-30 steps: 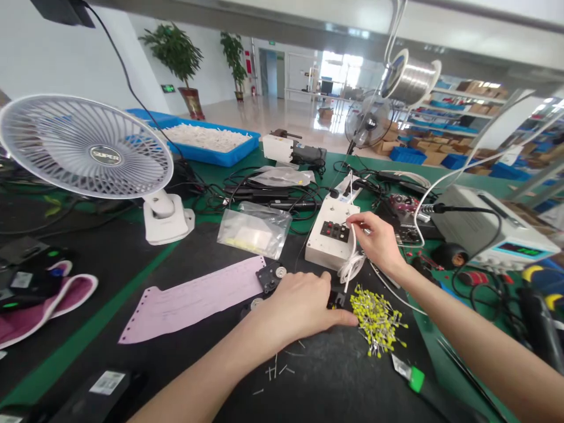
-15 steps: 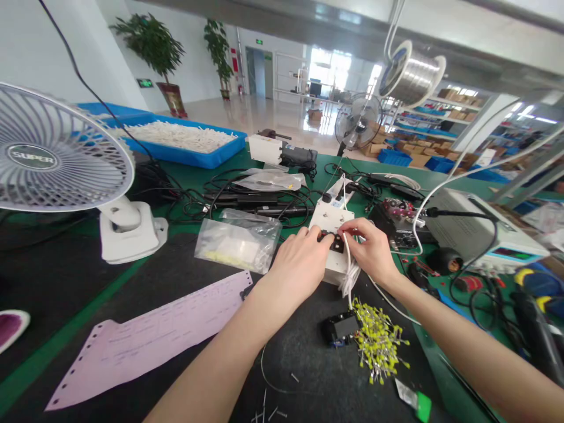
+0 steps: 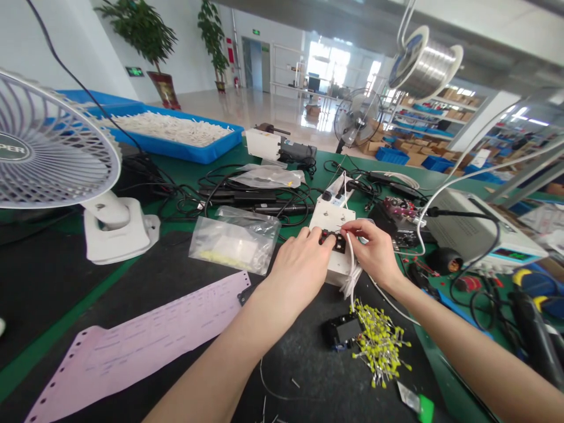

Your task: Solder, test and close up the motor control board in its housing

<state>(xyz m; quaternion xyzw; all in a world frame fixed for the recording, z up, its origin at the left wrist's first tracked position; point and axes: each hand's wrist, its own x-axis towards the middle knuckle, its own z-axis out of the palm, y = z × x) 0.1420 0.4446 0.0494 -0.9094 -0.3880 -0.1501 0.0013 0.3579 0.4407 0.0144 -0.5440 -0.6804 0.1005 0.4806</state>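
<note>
My left hand (image 3: 302,258) is closed over the left side of a small white box (image 3: 325,218), its thumb against the black terminal block (image 3: 340,242) on top. My right hand (image 3: 374,249) pinches the thin end of a white cable (image 3: 351,252) just above that block. The fingertips hide part of the contact. The cable's bundled length (image 3: 351,281) hangs at the box's front. Nearer to me lie a small black device (image 3: 344,330) and a pile of yellow-headed components (image 3: 382,346) with metal leads.
A pink printed sheet (image 3: 145,346) and a clear plastic bag (image 3: 233,244) lie on the left, by a white fan (image 3: 110,226). Black cables run behind. On the right stands a grey bench instrument (image 3: 476,235). A solder spool (image 3: 425,61) hangs above.
The camera view has shifted slightly, with the fan moving left in the picture. Both hands stay at the white box in nearly the same pose.
</note>
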